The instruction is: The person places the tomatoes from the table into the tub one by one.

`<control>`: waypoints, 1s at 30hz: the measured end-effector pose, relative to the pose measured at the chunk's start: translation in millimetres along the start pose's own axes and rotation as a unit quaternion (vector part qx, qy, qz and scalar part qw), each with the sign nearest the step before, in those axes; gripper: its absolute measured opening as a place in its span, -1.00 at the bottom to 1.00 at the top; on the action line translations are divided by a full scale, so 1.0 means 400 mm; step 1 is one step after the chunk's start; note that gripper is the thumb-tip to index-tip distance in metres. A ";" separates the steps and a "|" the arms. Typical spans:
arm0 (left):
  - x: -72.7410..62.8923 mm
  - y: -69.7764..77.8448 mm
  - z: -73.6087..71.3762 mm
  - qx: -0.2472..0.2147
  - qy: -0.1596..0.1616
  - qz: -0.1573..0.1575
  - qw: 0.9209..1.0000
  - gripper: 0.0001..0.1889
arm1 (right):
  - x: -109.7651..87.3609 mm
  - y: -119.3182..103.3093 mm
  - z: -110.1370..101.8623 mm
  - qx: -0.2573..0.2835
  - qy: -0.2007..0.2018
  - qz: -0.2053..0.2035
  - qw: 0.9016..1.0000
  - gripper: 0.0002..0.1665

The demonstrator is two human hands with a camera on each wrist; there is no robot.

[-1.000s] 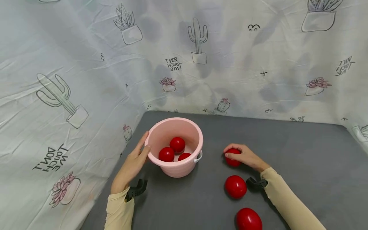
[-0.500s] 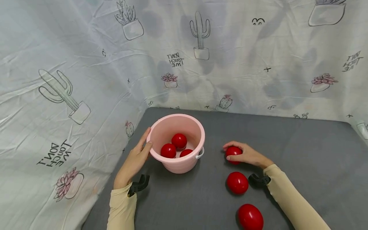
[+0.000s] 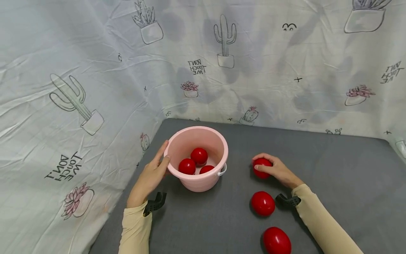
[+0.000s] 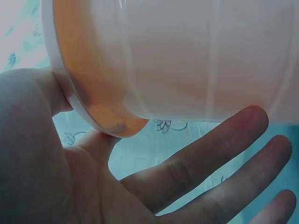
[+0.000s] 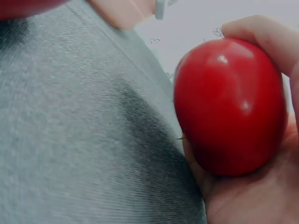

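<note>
A pink bucket with a white handle stands tilted toward me, a few red tomatoes inside it. My left hand holds the bucket's rim at its left side. In the left wrist view, thumb and forefinger are at the rim while the other fingers stretch along the outer wall. To the right of the bucket, my right hand grips a glossy red tomato, the thumb on one side and fingers on the other. In the head view the fingers partly cover this tomato, close over the grey table.
Two more tomatoes lie on the grey table: one just nearer than my right hand, another at the front edge of view. A cactus-patterned cloth hangs behind the table and along its left side.
The head view has shifted slightly. My right hand and its tomato have moved a little away and to the right. The left hand keeps its hold on the bucket.
</note>
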State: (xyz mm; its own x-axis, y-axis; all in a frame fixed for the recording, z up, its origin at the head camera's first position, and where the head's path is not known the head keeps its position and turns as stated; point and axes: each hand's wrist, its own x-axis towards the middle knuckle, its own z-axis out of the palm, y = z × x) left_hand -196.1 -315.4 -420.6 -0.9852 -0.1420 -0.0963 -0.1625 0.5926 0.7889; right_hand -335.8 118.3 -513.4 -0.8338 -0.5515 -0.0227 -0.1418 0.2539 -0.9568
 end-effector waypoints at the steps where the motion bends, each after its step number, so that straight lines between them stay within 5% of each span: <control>1: 0.000 0.002 0.000 0.005 0.000 -0.002 1.000 -0.43 | 0.000 0.001 -0.001 0.004 0.009 -0.001 1.000 -0.58; 11: 0.002 0.014 -0.003 0.091 0.022 -0.020 0.995 -0.44 | 0.002 0.005 -0.007 0.023 0.027 -0.009 0.999 -0.56; 19: -0.002 0.013 -0.001 0.090 0.019 -0.021 0.996 -0.44 | 0.007 -0.004 -0.012 0.057 0.022 -0.013 0.998 -0.61; 30: -0.002 0.014 -0.007 0.084 0.013 -0.017 0.996 -0.43 | 0.077 -0.159 -0.037 0.134 0.020 -0.051 0.989 -0.62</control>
State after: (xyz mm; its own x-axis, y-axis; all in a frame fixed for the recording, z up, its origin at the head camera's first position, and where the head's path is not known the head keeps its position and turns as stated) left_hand -196.0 -314.2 -414.5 -0.9777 -0.1833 -0.1027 -0.2040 0.7111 0.6729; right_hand -360.3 96.8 -449.2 -0.8433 -0.5309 0.0834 -0.0834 -0.0241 -0.9962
